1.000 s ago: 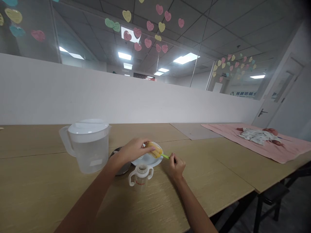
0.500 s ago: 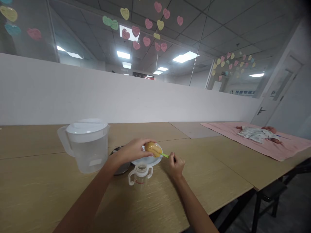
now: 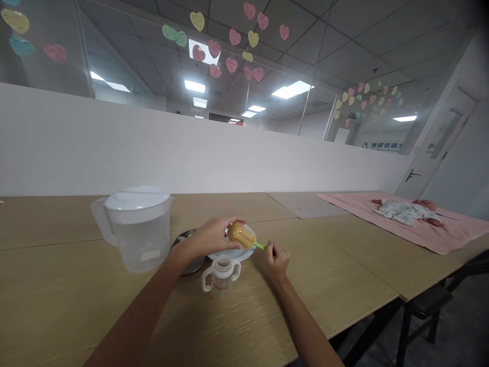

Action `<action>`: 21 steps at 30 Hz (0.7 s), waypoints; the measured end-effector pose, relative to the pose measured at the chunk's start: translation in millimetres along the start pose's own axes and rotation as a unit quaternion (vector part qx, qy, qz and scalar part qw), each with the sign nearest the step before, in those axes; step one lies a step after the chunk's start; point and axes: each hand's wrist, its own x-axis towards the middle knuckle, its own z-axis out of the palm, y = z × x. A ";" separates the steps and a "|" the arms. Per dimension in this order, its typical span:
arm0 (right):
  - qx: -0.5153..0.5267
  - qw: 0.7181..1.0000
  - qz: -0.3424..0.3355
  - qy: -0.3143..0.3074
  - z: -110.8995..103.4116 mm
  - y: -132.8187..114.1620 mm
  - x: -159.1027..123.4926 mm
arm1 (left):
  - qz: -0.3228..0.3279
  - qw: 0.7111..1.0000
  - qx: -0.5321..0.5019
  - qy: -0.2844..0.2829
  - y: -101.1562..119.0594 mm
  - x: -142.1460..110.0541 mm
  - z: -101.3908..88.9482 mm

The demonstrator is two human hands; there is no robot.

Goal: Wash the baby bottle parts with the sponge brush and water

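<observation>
Two-handled bottle, on the near side of the left hand: red print, too small to read. Glass partition, far beyond the right hand: blue Chinese characters, blurred. Left hand: half-curled, fingers over and thumb under an amber piece, above a white plate. Right hand: closed fist, back upward, gripping a green handle that meets the amber piece. Change: one second earlier, the thumb crossed the amber piece's front.
</observation>
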 end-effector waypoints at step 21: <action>0.008 0.998 0.054 0.044 -2.8 -6.1 3.1 | 0.022 0.998 0.017 0.053 16.5 -0.7 10.4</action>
